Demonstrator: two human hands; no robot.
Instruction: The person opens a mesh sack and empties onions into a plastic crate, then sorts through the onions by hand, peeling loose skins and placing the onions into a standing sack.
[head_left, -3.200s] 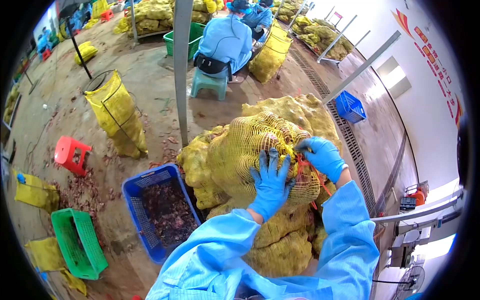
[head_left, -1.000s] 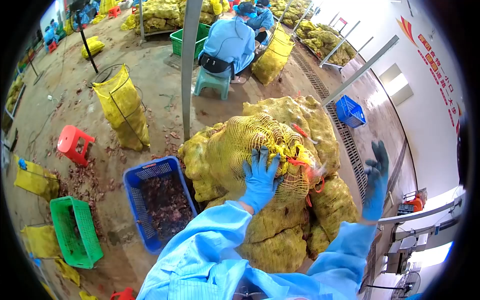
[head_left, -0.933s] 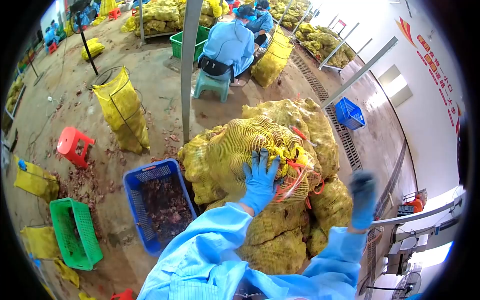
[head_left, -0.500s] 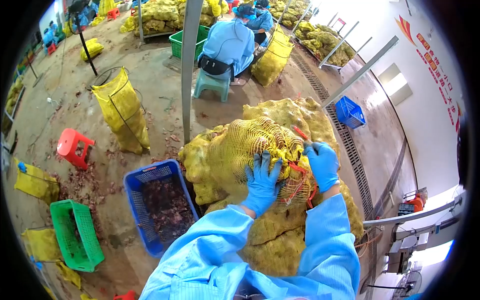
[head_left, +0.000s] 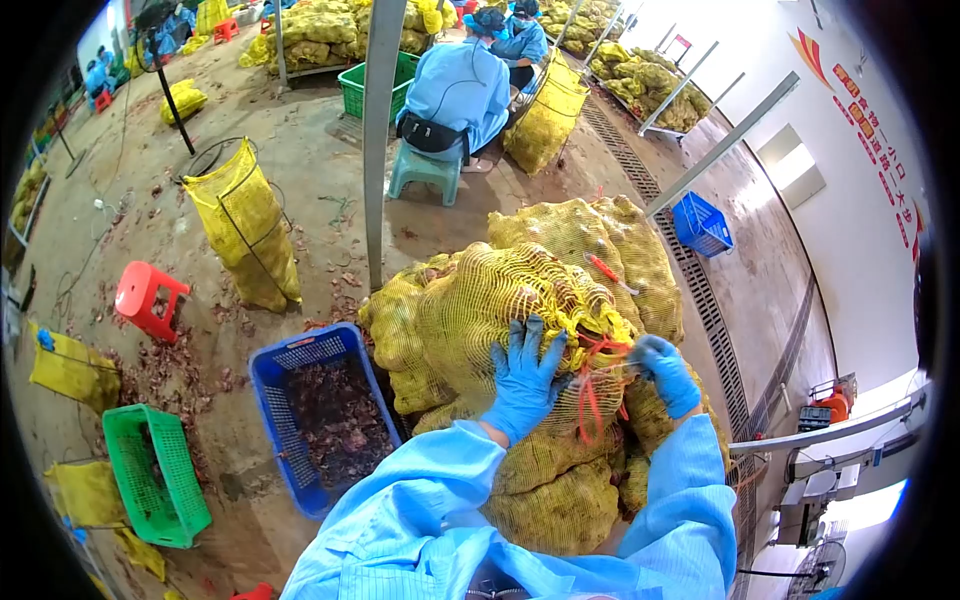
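Note:
A full yellow mesh sack (head_left: pixel 480 300) lies on top of other full sacks right in front of me, its gathered mouth tied with red string (head_left: pixel 590 395). My left hand (head_left: pixel 525 380), in a blue glove, rests on the sack beside the knot, fingers spread. Right of the knot, my right hand (head_left: pixel 668 378), also gloved, is closed in a pinch, and a strand of the red string appears to run into its fingers. The fingertips are slightly blurred. A slim red object (head_left: pixel 608 270) with a pale tip lies on the sacks beyond the knot.
A blue basket (head_left: pixel 262 375) with dark scraps stands left of the pile, with a green basket (head_left: pixel 190 480) and a red stool (head_left: pixel 145 298) farther left. A metal post (head_left: pixel 376 150) rises just behind the pile. Co-workers (head_left: pixel 455 95) sit beyond it.
My right hand has moved right and toward me, away from the knot. The red string ends hang differently, and the slim red object is now more visible. My left hand has stayed nearly in place.

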